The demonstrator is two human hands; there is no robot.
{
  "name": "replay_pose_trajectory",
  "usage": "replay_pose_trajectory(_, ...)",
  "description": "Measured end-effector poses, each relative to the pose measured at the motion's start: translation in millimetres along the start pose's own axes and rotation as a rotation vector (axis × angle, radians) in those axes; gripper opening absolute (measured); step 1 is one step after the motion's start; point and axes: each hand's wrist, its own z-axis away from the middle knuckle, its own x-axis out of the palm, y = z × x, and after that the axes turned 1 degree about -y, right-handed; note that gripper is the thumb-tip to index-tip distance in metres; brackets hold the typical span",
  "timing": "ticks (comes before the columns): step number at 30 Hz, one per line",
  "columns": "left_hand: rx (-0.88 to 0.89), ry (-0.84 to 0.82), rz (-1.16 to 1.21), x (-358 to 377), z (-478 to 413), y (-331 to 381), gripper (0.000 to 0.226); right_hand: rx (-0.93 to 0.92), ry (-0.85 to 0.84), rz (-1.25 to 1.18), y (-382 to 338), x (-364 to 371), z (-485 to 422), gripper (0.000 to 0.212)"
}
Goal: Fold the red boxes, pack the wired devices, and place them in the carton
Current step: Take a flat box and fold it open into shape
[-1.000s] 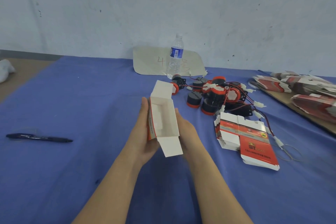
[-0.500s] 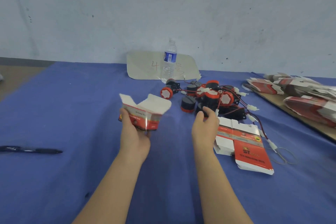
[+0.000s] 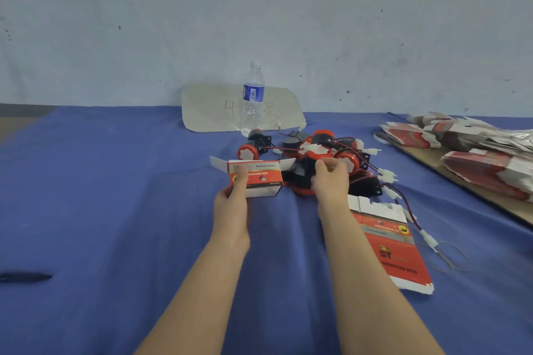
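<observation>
My left hand (image 3: 234, 199) grips a folded red box (image 3: 259, 179) with its white flaps open, held just above the blue cloth. To its right lies a pile of red-and-black wired devices (image 3: 320, 153) with red wires and white plugs. My right hand (image 3: 330, 179) reaches into the near side of that pile with its fingers curled around one black-and-red device (image 3: 302, 183). A flat unfolded red box (image 3: 389, 245) lies on the cloth right of my right forearm. No carton is in view.
A water bottle (image 3: 252, 98) stands behind the pile in front of a beige card (image 3: 213, 108) marked 4. Stacks of flat red boxes (image 3: 473, 150) lie on a brown board at the right. A dark pen (image 3: 26, 277) lies at the left, rubber bands (image 3: 445, 256) at the right.
My right hand let go of the box and reached forward into the device pile. My left hand turned the box on its side and carried it forward toward the pile.
</observation>
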Motion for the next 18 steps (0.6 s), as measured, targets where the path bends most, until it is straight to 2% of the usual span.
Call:
replay_pose_trajectory(2, 0.058, 0.057, -0.026, -7.8, 1.2, 2.0, 0.035, -0.150, 0.037, 0.083, -7.2, 6.4, 10.8, 0.006)
replay_pose_trajectory(3, 0.074, 0.081, -0.004, -11.7, 2.7, 3.5, 0.035, -0.199, -0.002, 0.111, -10.1, 11.1, 19.3, 0.008)
replay_pose_trajectory(7, 0.125, 0.125, 0.169, -30.6, 11.8, 16.5, 0.032, -0.208, -0.361, 0.297, -12.2, 29.1, 61.0, 0.011)
replay_pose_trajectory(9, 0.174, 0.156, 0.203, -44.3, 16.6, 26.0, 0.041, -0.239, -0.556, 0.488, -10.2, 29.4, 78.1, 0.019)
replay_pose_trajectory(11, 0.229, 0.175, 0.182, -61.0, 22.4, 34.6, 0.051, -0.300, -0.652, 0.573, -10.9, 29.2, 93.5, 0.022)
replay_pose_trajectory(13, 0.283, 0.165, 0.116, -77.5, 26.0, 39.1, 0.045, -0.368, -0.597, 0.538, -16.1, 29.9, 106.9, 0.021)
replay_pose_trajectory(15, 0.315, 0.173, -0.037, -91.7, 28.9, 39.5, 0.037, -0.379, -0.472, 0.457, -21.7, 27.5, 114.2, 0.024)
replay_pose_trajectory(16, 0.335, 0.189, -0.139, -98.0, 29.7, 38.2, 0.035, -0.368, -0.423, 0.475, -23.1, 23.8, 115.2, 0.027)
replay_pose_trajectory(18, 0.394, 0.224, -0.332, -109.9, 29.9, 33.6, 0.023, -0.319, -0.421, 0.682, -25.1, 10.2, 113.2, 0.024)
